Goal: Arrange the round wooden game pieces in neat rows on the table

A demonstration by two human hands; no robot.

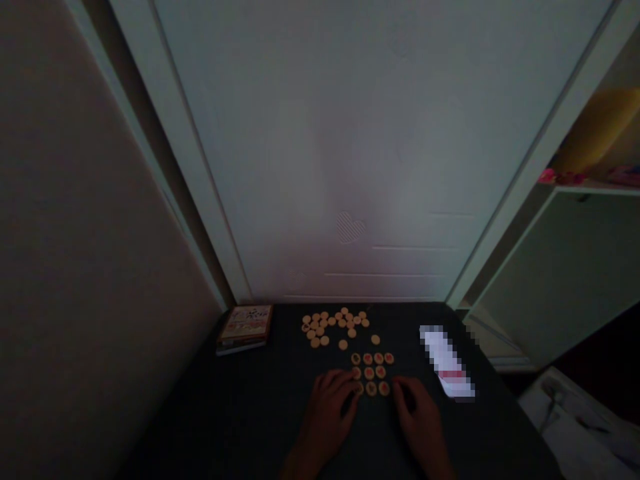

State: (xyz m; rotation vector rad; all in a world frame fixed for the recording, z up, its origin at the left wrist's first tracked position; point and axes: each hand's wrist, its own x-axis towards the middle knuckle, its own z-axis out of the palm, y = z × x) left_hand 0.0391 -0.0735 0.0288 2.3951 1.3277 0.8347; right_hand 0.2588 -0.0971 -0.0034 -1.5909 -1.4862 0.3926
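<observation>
Several round wooden game pieces (369, 373) with red or dark markings lie in three short rows between my hands on the dark table. My left hand (325, 408) is curled at the left end of the rows, its thumb and forefinger together at a marked wooden game piece (359, 389) in the nearest row. Just right of that row, my right hand (419, 408) rests with bent fingers, thumb and forefinger tips close together. Whatever may be between those tips is too dark to make out. Beyond the rows, plain-topped wooden pieces (320, 325) lie in a loose scatter.
At the table's back left sits a box or book (246, 323) with printed characters. A white, pixelated object (447, 363) lies on the right side. A pale panel with a heart pattern (350, 227) rises behind the table (220, 413). Shelves stand at the right.
</observation>
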